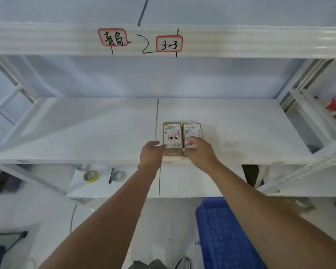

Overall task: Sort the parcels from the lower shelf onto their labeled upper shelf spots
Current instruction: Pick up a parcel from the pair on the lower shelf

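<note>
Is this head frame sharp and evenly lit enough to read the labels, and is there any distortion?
Head view: soft throughout, with even light and no harsh glare. The shelf tag 3-3 reads clearly. The fine print on both parcels is smeared. The right hand looks motion-blurred. The wide lens bows the upper shelf beam.

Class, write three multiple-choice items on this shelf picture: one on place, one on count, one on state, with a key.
1. Where do the parcels sit?
A. just right of the shelf's black dividing line
B. in the blue crate
C. on the floor

2. How many parcels lie there?
A. one
B. two
C. four

3. How do the two parcels lie?
A. stacked
B. far apart
C. side by side, touching

Key: 1 A, they lie on the shelf beside the line; 2 B, two brown boxes show; 3 C, no gap between them, the left hand and right hand at their near ends.
</note>
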